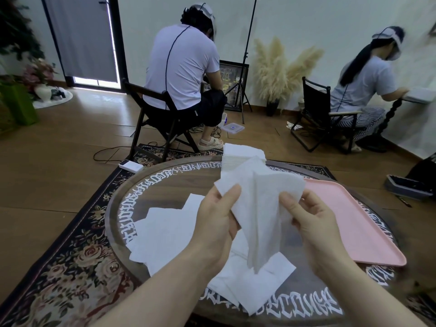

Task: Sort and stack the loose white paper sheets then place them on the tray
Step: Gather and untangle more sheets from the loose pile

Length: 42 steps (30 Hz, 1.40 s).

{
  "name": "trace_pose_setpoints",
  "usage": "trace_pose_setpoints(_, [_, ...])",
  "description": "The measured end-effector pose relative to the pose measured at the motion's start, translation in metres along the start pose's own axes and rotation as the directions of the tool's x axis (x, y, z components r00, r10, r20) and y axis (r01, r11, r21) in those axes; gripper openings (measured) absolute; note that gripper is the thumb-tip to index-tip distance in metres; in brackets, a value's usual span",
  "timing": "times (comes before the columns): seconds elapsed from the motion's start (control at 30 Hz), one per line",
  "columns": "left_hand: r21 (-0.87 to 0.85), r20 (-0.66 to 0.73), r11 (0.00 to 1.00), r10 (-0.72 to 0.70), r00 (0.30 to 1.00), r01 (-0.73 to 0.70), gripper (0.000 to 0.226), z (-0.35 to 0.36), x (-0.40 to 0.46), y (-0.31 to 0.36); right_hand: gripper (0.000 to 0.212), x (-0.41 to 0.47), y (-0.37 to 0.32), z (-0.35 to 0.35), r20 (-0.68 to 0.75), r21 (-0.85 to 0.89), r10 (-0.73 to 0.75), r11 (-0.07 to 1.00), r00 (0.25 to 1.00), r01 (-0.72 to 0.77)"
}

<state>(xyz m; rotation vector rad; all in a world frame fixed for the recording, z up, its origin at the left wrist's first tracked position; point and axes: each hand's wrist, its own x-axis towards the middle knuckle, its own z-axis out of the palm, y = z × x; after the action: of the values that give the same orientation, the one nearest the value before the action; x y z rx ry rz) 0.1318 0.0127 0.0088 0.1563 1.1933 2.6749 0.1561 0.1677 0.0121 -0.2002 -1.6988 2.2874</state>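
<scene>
Step in hand, by my read: getting the crumpled sheet (257, 208) flat so it can join the stack. Best done by keeping both pinches at opposite top corners, pulling gently apart until the fold down the middle opens, then squaring edges before laying it down. Thin paper, looks tissue-like, so it would likely tear if yanked.

Left hand (215, 223): thumb and fingers clamped on the sheet's upper left edge. Right hand (311, 219): thumb and forefinger pinching the upper right edge, other fingers loosely curled behind. The sheet hangs between them above the table (122, 197), lower tip pointing to 6 o'clock.

Loose sheets (165, 230) lie scattered on the table from 9 to 6 o'clock under the hands, overlapping, not aligned. A neater stack (240, 153) sits at the table's 12 o'clock edge. The pink tray (349, 223) is at 3 o'clock, no paper showing on it.

Judgement: early-to-middle; most sheets still unsorted, nothing trayed.
</scene>
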Motion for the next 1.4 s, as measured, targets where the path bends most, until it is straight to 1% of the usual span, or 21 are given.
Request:
trace_pose_setpoints(0.1, [0.180,-0.045,0.983,0.055,0.997,-0.046,0.017,-0.001,0.000,-0.005,0.014,0.001,0.000,0.000,-0.005,0.017,0.011,1.000,1.000,-0.011])
trace_pose_setpoints(0.17, [0.232,-0.055,0.971,0.072,0.996,-0.057,0.017,-0.001,0.001,-0.004,0.020,0.001,-0.002,0.000,0.047,0.021,0.028,0.999,0.999,-0.029])
trace_pose_setpoints(0.23, [0.236,-0.041,0.969,0.079,0.996,-0.067,0.012,-0.002,0.002,-0.002,0.029,0.000,0.000,0.000,0.066,-0.016,0.025,1.000,0.997,-0.024])
trace_pose_setpoints(0.27, [0.223,-0.017,0.972,0.074,0.997,-0.069,0.016,-0.001,0.001,-0.002,0.032,0.000,0.001,0.000,0.054,-0.048,0.021,0.999,0.998,-0.018])
trace_pose_setpoints(0.33, [0.254,0.024,0.963,0.084,0.996,-0.088,0.041,0.000,-0.003,-0.004,0.036,0.000,0.005,-0.001,0.020,-0.089,0.017,0.996,1.000,-0.015])
trace_pose_setpoints(0.37, [0.299,0.037,0.947,0.112,0.993,-0.118,0.046,0.000,-0.004,-0.006,0.038,0.000,0.006,0.000,0.013,-0.091,0.020,0.996,1.000,-0.018])
trace_pose_setpoints(0.43, [0.376,0.018,0.911,0.178,0.984,-0.171,0.043,-0.001,-0.004,-0.010,0.042,-0.001,0.005,0.001,0.034,-0.083,0.039,0.996,0.999,-0.037])
trace_pose_setpoints(0.5, [0.374,-0.007,0.909,0.201,0.979,-0.184,0.040,-0.002,-0.003,-0.008,0.052,0.000,-0.001,0.002,0.085,-0.051,0.094,0.995,0.992,-0.090])
trace_pose_setpoints(0.57, [0.343,0.017,0.922,0.182,0.983,-0.177,0.036,-0.004,0.001,-0.005,0.056,0.000,-0.007,0.000,0.191,-0.023,0.174,0.985,0.966,-0.173])
trace_pose_setpoints(0.63, [0.342,0.027,0.924,0.174,0.984,-0.172,0.031,-0.006,0.003,-0.002,0.047,-0.001,-0.012,-0.001,0.309,-0.037,0.248,0.968,0.918,-0.249])
trace_pose_setpoints(0.7, [0.375,-0.003,0.908,0.205,0.979,-0.189,0.029,-0.007,0.003,-0.002,0.037,-0.002,-0.012,-0.004,0.323,-0.048,0.263,0.964,0.909,-0.262])
trace_pose_setpoints(0.77, [0.457,-0.035,0.862,0.266,0.963,-0.221,0.030,-0.008,0.002,-0.003,0.031,-0.003,-0.010,-0.003,0.259,-0.081,0.211,0.977,0.942,-0.197])
trace_pose_setpoints(0.87, [0.527,-0.006,0.803,0.331,0.944,-0.278,0.030,-0.007,0.001,-0.004,0.022,-0.005,-0.004,-0.002,0.176,-0.177,0.051,0.984,0.983,-0.019])
trace_pose_setpoints(1.0, [0.454,-0.048,0.859,0.288,0.956,-0.236,0.023,-0.006,0.002,-0.006,0.022,-0.007,0.000,0.000,0.146,-0.256,-0.095,0.958,0.985,0.130])
trace_pose_setpoints(1.1, [0.398,-0.088,0.900,0.229,0.969,-0.177,0.020,-0.006,0.002,-0.005,0.032,-0.010,0.001,0.003,0.188,-0.265,-0.201,0.932,0.961,0.247])
trace_pose_setpoints(1.17, [0.371,-0.102,0.916,0.203,0.974,-0.152,0.018,-0.006,0.003,-0.002,0.033,-0.009,0.000,0.002,0.215,-0.260,-0.210,0.929,0.954,0.263])
trace_pose_setpoints(1.2, [0.359,-0.105,0.923,0.186,0.977,-0.138,0.018,-0.006,0.003,-0.001,0.030,-0.008,-0.001,0.001,0.221,-0.246,-0.172,0.943,0.960,0.225])
trace_pose_setpoints(1.23, [0.347,-0.104,0.930,0.169,0.980,-0.124,0.017,-0.006,0.003,0.000,0.028,-0.006,-0.003,0.000,0.225,-0.215,-0.100,0.965,0.969,0.150])
trace_pose_setpoints(1.3, [0.330,-0.097,0.938,0.143,0.985,-0.104,0.015,-0.006,0.003,0.002,0.030,-0.002,-0.002,-0.004,0.254,-0.147,0.094,0.987,0.963,-0.057])
trace_pose_setpoints(1.33, [0.325,-0.098,0.941,0.137,0.986,-0.099,0.012,-0.006,0.002,0.002,0.031,-0.001,0.000,-0.006,0.267,-0.130,0.162,0.983,0.950,-0.131])
trace_pose_setpoints(1.4, [0.329,-0.116,0.940,0.133,0.984,-0.088,0.010,-0.005,0.002,0.001,0.035,0.000,0.004,-0.008,0.244,-0.105,0.194,0.979,0.950,-0.173])
